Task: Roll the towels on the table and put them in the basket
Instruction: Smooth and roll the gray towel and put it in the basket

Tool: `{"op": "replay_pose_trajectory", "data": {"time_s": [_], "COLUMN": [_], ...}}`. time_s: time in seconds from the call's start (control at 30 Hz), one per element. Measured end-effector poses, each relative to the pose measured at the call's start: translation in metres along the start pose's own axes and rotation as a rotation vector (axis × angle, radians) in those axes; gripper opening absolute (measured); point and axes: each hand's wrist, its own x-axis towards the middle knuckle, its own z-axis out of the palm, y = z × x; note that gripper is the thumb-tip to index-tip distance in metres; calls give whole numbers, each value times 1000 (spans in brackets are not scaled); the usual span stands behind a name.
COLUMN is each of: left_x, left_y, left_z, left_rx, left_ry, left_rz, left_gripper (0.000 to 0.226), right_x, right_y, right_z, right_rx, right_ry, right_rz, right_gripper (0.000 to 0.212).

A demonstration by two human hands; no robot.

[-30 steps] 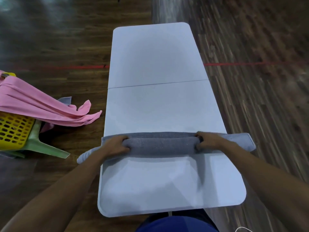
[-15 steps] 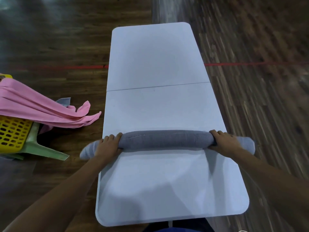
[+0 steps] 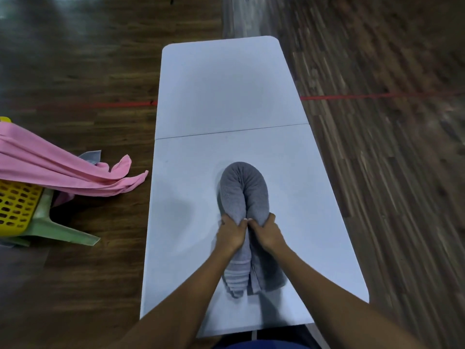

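Observation:
A rolled grey towel (image 3: 243,190) lies bent double in a U shape on the white table (image 3: 226,96), its bend pointing away from me and both ends toward me. My left hand (image 3: 231,233) grips the left leg of the roll. My right hand (image 3: 266,231) grips the right leg, and the two hands touch side by side. A yellow basket (image 3: 15,205) with a pink towel (image 3: 63,172) draped over it sits at the far left.
The basket rests on a pale green plastic stool (image 3: 63,230) on the dark wooden floor. A bit of grey cloth (image 3: 91,156) shows behind the pink towel. A red line (image 3: 377,96) crosses the floor. The table's seam runs across its middle.
The towel roll lay straight across the table with a hand near each end. Both hands have swung together to the middle, folding the roll in half.

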Motion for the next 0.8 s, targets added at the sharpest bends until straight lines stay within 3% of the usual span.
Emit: {"op": "replay_pose_trajectory", "data": {"time_s": [0.13,0.2,0.3,0.37,0.53,0.63,0.8], "left_x": [-16,-29,-40,-38,-33,-37,-47], "left_y": [-6,-15,-36,-51,-96,-117,-124], "left_z": [-2,-2,-2,-13,-58,-67,-60], "left_rx": [-147,-172,-181,-68,499,630,623], "left_ry": [86,127,26,72,422,406,305], "left_rz": [22,98,221,277,347,245,152], "left_gripper": [67,57,31,24,30,44,56], "right_x": [-2,-7,-11,-9,-2,2,11], "right_y": [-4,-16,-30,-29,-18,-13,0], "right_z": [2,2,17,27,20,9,-13], "right_rx": [-284,-296,-338,-464,-623,-653,-597], "right_ry": [149,233,202,196,231,214,141], "right_rz": [55,29,22,41,-11,-73,-234], "right_gripper": [87,106,130,139,136,131,120]}}
